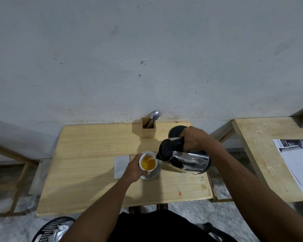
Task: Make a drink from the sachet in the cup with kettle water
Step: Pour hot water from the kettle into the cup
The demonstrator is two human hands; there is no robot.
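A white cup stands on the wooden table with orange liquid inside it. My left hand wraps around the cup's left side. A steel kettle with a black lid and handle is tilted to the left, its spout over the cup's rim, and a thin stream of water runs into the cup. My right hand grips the kettle's black handle from above. A white sachet lies flat on the table just left of the cup.
The black kettle base sits behind the kettle. A wooden holder with a spoon and fork stands at the table's back edge. A second table with a printed paper is at the right. A black basket sits on the floor.
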